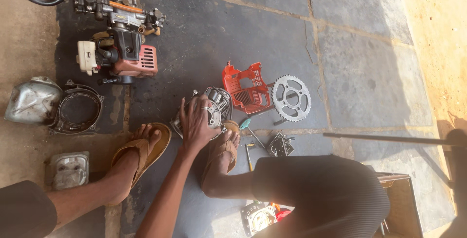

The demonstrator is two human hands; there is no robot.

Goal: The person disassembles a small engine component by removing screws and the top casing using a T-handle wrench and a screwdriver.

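The right hand [197,123] lies over the top of the engine part [218,102], with its fingers spread and curled down to grip it. The left hand is not in view.

The engine part sits on the stone floor [360,67] between the 2 feet, just beside the right sandal [224,148] and near the left sandal [146,150]. I think it could tip or roll, because only 1 hand holds it and its shape is round. If it slips, it may land on the toes, which are bare. The thin metal ribs could also pinch or scrape the fingers. The small tool [249,128] lies close by and could get kicked away.

The engine part looks grey, metal and dusty, with rows of thin ribs on 1 side. A red cover [245,88] lies right beside it, and a toothed wheel [291,98] is a bit further off.
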